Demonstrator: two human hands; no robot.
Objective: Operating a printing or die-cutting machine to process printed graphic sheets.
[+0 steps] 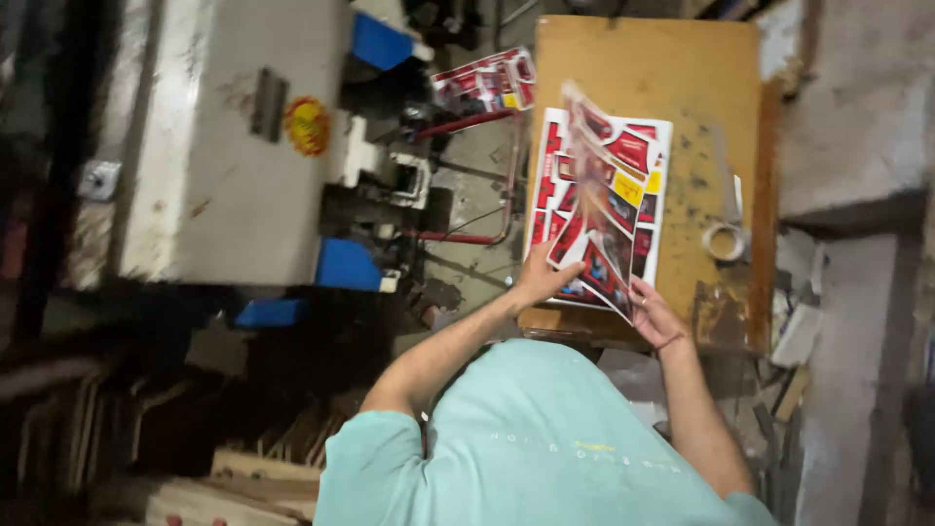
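My left hand (542, 277) and my right hand (654, 314) hold one red, white and yellow printed sheet (602, 195) by its near edge. The sheet is lifted and blurred above a stack of similar printed sheets (655, 156) lying on a brown wooden table (643, 68). My left hand grips the sheet's near left corner. Fingers of my right hand pinch its near right corner. My arms come out of a light green shirt at the bottom of the view.
A small round tape roll (724, 241) sits on the table's right side. To the left stands a large grey-white machine (229, 146) with blue parts (349, 265). More printed sheets (487, 83) lie on a red-framed rack. Wooden pieces (263, 458) are stacked low left.
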